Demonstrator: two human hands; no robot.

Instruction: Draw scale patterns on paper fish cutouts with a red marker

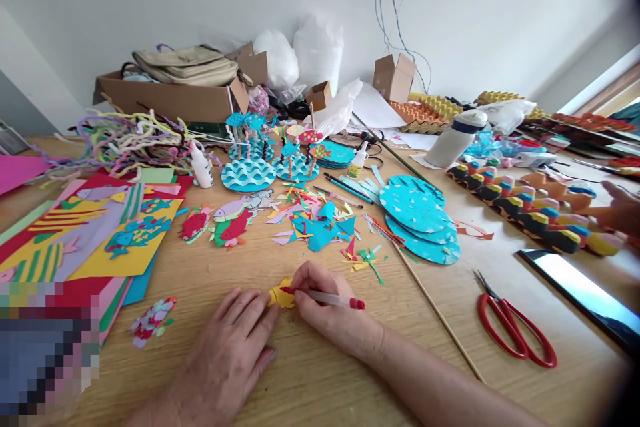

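On the table in front of me lies a small yellow paper cutout (277, 296), fish-like in shape and partly covered by my fingers. My left hand (233, 333) rests flat, its fingertips pressing the cutout's left edge. In my right hand (325, 307) is a red pen (335, 298) with a clear barrel, its tip against the cutout. Dark lines show on the yellow paper. To the left sits a little heap of coloured paper dots (154, 322). Beyond my hands are paper fish (233, 227) and a pile of paper scraps (320, 223).
Red-handled scissors (515, 330) and a thin wooden stick (435, 307) lie at right, near blue paper discs (420, 213). Coloured sheets (100, 233) cover the left side. Glue bottles (201, 167) stand farther back. Another person's hand (620, 210) is beside painted egg-carton strips (530, 207).
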